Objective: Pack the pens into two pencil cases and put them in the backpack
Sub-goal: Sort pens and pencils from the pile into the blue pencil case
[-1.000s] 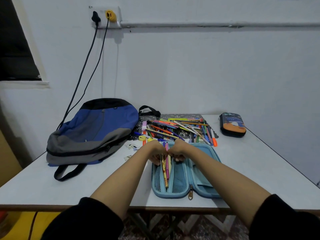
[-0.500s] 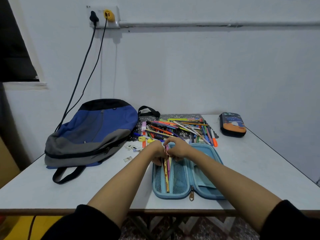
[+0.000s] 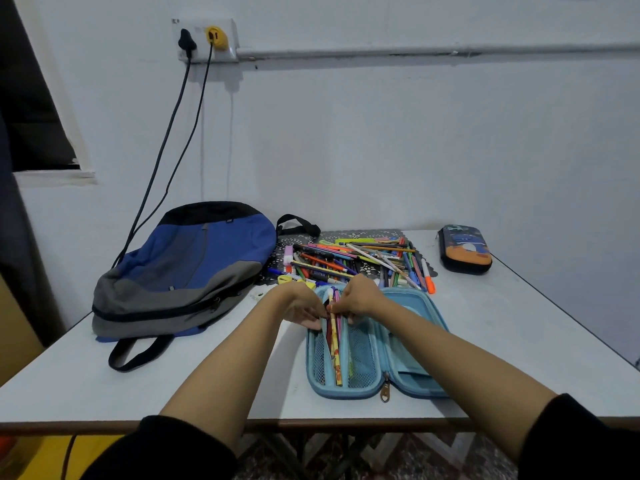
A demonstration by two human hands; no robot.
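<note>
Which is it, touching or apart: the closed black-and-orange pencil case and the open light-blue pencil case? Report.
Apart. The head view shows bare white table between the black-and-orange pencil case and the light-blue pencil case.

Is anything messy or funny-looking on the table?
Yes, the pens behind the open blue pencil case lie in a crisscross heap on the patterned mat, and an orange marker lies at its right edge. Nothing looks broken or spilled.
</note>
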